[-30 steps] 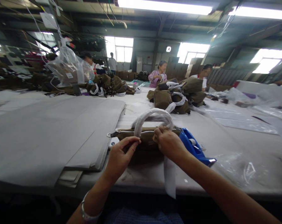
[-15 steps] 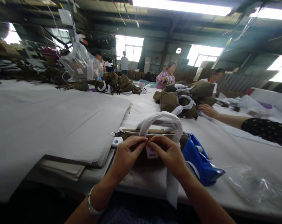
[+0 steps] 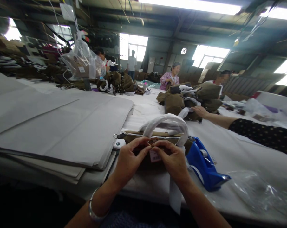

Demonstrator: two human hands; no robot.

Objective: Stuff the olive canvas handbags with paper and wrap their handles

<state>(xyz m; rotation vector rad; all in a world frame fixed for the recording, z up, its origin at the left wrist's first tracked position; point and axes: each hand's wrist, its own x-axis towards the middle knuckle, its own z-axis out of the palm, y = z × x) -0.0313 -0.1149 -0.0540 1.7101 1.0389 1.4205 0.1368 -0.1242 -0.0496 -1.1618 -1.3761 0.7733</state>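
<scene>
Bag (image 3: 149, 164) of brown cloth, standing upright on the white table (image 3: 146, 107), is at the middle of the frame, slightly low, with its zip along the top and its handles (image 3: 166, 117) wrapped in white. A strip of white wrapping (image 3: 175, 196) hangs down below, toward the bottom of the frame.

Both hands meet at the bag's front. The left hand (image 3: 131, 156) has thumb and forefinger drawn into a narrow pinch; the right hand (image 3: 173, 156) is pinched just as narrowly, right beside it. A pale tag (image 3: 154, 156) shows just under their fingertips; what lies between the tips is too small to tell. One second ago the hands were apart, the right one by the base of the handle; half a second ago they had already come together.

A blue tape dispenser (image 3: 206, 172) sits at the bag's right end. At centre right, another person's hand (image 3: 200, 112) has moved leftward along the pile of bags (image 3: 175, 103) since half a second ago. Among the paper sheets (image 3: 91, 133) at left, the corner that drooped at lower left no longer hangs there.
</scene>
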